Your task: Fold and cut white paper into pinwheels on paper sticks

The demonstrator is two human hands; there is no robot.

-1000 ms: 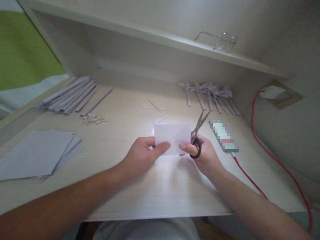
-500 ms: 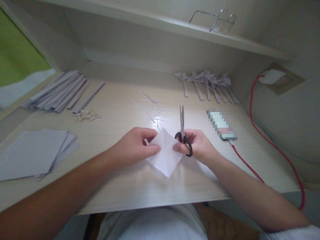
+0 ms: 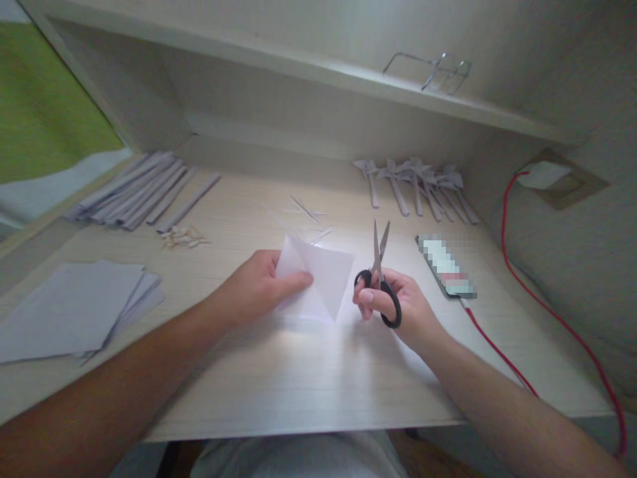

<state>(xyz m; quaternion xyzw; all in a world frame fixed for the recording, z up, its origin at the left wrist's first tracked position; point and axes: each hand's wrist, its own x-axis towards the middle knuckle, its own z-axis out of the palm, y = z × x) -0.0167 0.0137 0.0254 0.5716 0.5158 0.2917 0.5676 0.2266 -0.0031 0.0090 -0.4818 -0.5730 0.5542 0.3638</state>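
My left hand (image 3: 259, 285) pinches a white creased sheet of paper (image 3: 321, 279) just above the desk (image 3: 298, 372), thumb on top, with one corner of the sheet pointing down. My right hand (image 3: 398, 309) grips black-handled scissors (image 3: 381, 275), thumb and fingers through the loops. The blades point away from me and are slightly apart, a short way right of the paper's edge. The two hands are close together near the middle of the desk.
A stack of paper sheets (image 3: 70, 309) lies at the left. Folded paper strips (image 3: 139, 192) and small bits (image 3: 182, 237) lie at the back left, finished paper shapes (image 3: 418, 182) at the back right. A phone (image 3: 445, 267) with a red cable (image 3: 502, 352) lies right. Glasses (image 3: 438, 70) rest on the shelf.
The paper has been turned in my left hand and now stands more upright. My right hand has let go of the sheet and drawn the scissors to the right, blades parted.
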